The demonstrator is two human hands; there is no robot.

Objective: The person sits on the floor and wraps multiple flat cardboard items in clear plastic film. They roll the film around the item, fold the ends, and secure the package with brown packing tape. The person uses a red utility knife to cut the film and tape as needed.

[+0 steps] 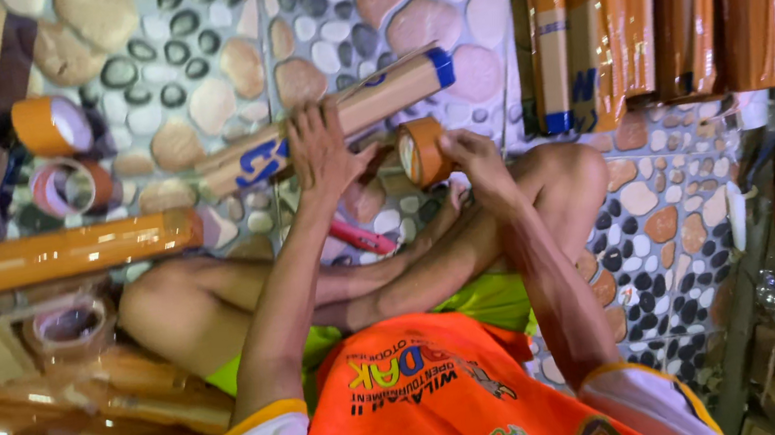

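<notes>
My left hand grips a long brown cardboard box with blue markings and a blue end, held slantwise above my crossed legs. My right hand holds a roll of brown packing tape pressed against the box just right of my left hand. A red-pink cutter lies on the floor between my shins, below both hands.
Two tape rolls and a clear one sit at the left. A tape-wrapped long box lies at left above a heap of others. More wrapped boxes stand at top right. Pebble-patterned floor; clutter at right.
</notes>
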